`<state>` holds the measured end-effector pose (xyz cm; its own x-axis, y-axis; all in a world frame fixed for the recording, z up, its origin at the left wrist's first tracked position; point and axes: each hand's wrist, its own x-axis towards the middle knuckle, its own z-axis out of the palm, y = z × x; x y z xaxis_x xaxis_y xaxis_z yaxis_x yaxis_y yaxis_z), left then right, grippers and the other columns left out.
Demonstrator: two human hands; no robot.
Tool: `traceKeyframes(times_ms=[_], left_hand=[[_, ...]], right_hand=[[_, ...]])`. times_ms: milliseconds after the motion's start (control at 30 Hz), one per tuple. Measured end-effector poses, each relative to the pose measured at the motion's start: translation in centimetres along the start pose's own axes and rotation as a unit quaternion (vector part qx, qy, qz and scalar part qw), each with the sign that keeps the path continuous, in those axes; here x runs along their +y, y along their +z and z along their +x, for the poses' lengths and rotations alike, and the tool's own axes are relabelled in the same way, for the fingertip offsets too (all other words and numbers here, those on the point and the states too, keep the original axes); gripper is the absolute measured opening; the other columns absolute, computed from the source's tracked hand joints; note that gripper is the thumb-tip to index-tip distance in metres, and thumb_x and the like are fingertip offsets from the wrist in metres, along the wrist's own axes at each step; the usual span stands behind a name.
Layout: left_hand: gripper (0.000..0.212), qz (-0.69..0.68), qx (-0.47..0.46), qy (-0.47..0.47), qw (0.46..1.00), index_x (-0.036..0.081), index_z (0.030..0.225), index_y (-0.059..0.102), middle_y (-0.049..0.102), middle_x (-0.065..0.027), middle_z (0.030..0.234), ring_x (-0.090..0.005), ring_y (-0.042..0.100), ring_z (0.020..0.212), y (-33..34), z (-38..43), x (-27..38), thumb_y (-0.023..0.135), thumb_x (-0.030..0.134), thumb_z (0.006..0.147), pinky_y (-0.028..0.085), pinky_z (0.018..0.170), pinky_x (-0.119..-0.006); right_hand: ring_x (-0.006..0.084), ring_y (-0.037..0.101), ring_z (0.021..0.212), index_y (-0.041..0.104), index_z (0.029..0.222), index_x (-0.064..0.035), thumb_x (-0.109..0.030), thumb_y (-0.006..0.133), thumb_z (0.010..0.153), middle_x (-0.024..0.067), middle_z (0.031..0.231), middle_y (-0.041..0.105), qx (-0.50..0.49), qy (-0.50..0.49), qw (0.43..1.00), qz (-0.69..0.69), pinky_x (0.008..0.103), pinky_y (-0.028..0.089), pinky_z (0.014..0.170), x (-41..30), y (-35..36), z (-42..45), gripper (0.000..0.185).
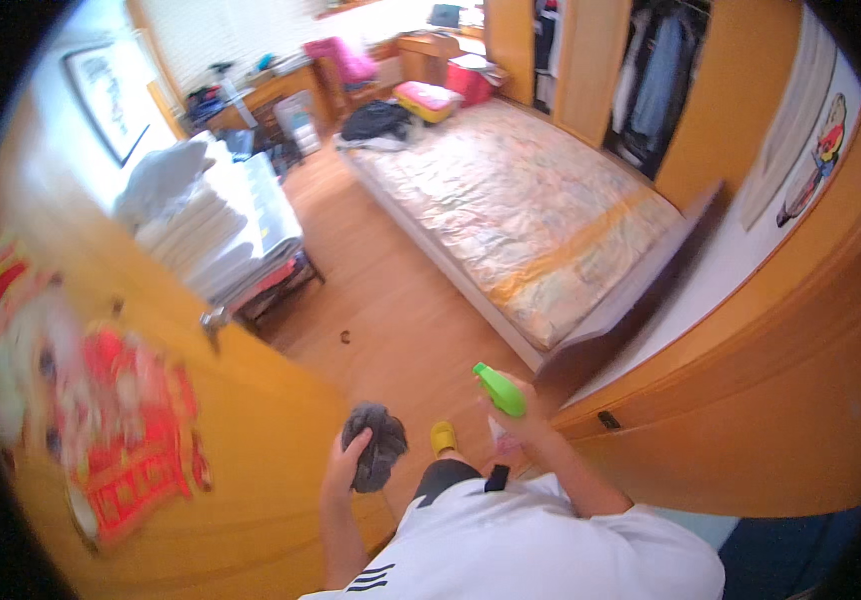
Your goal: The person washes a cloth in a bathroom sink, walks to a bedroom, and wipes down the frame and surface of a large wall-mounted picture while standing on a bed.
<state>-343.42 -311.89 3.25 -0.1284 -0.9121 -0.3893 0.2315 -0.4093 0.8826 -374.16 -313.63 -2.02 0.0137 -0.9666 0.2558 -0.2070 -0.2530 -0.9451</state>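
A crumpled dark grey cloth (376,448) is bunched in my left hand (342,461), its thumb pressed over the top. My right hand (524,416) grips a spray bottle with a bright green trigger head (500,390), which points up and to the left. Below that hand a bit of the bottle's pale body (504,441) shows; the rest is hidden by my fingers and forearm. Both hands are held in front of my waist, apart from each other, above the wood floor (393,352).
An open wooden door (265,420) with a metal handle (214,321) stands at left, a door frame (663,420) at right. Ahead lies a bed with a bare patterned mattress (520,210). White folded bedding (198,225) is piled at left. A small dark object (346,337) lies on the floor.
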Motion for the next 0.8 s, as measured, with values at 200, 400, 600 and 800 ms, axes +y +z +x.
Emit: traceKeyframes(times_ms=[200, 400, 600, 800], left_hand=[[0.028, 0.216, -0.049, 0.104, 0.970, 0.001, 0.110, 0.056, 0.063, -0.0075, 0.091, -0.0166, 0.062, 0.079, -0.2, 15.4, 8.4, 0.063, 0.017, 0.088, 0.051, 0.066, -0.030], [0.034, 0.244, -0.163, 0.097, 0.951, -0.001, 0.115, 0.055, 0.062, -0.0068, 0.101, -0.0156, 0.060, 0.089, 5.7, 27.6, 14.6, 0.064, 0.015, 0.086, 0.048, 0.079, -0.029], [0.036, 0.226, -0.209, 0.072, 0.949, -0.002, 0.117, 0.054, 0.062, -0.0068, 0.104, -0.0156, 0.059, 0.093, 12.4, 36.6, 17.3, 0.064, 0.010, 0.085, 0.045, 0.085, -0.028], [0.036, 0.270, -0.216, 0.001, 0.938, -0.004, 0.117, 0.054, 0.063, -0.0065, 0.102, -0.0147, 0.059, 0.094, 16.5, 44.9, 22.4, 0.063, 0.005, 0.083, 0.045, 0.085, -0.029]], right_hand=[[0.0142, 0.062, 0.074, 0.063, 0.108, -0.0048, -0.014, 0.070, 0.078, 0.0072, 0.083, 0.067, 0.232, 0.105, 0.956, -0.146, 0.0296, 0.050, 0.066, 2.5, -5.0, 7.9, 0.032], [0.0121, 0.060, 0.068, 0.064, 0.103, -0.0067, -0.006, 0.066, 0.075, 0.0016, 0.077, 0.061, 0.478, 0.183, 0.843, 0.166, 0.0269, 0.047, 0.059, 5.1, -11.2, 13.7, 0.029], [0.0160, 0.063, 0.070, 0.062, 0.094, -0.0012, -0.004, 0.065, 0.071, 0.0068, 0.078, 0.063, 0.580, 0.286, 0.756, 0.101, 0.0296, 0.049, 0.058, 14.6, -21.1, 16.1, 0.024], [0.0204, 0.064, 0.064, 0.062, 0.087, -0.0002, -0.004, 0.064, 0.070, 0.0091, 0.075, 0.064, 0.636, 0.315, 0.700, 0.079, 0.0332, 0.050, 0.057, 24.4, -30.6, 14.5, 0.018]])
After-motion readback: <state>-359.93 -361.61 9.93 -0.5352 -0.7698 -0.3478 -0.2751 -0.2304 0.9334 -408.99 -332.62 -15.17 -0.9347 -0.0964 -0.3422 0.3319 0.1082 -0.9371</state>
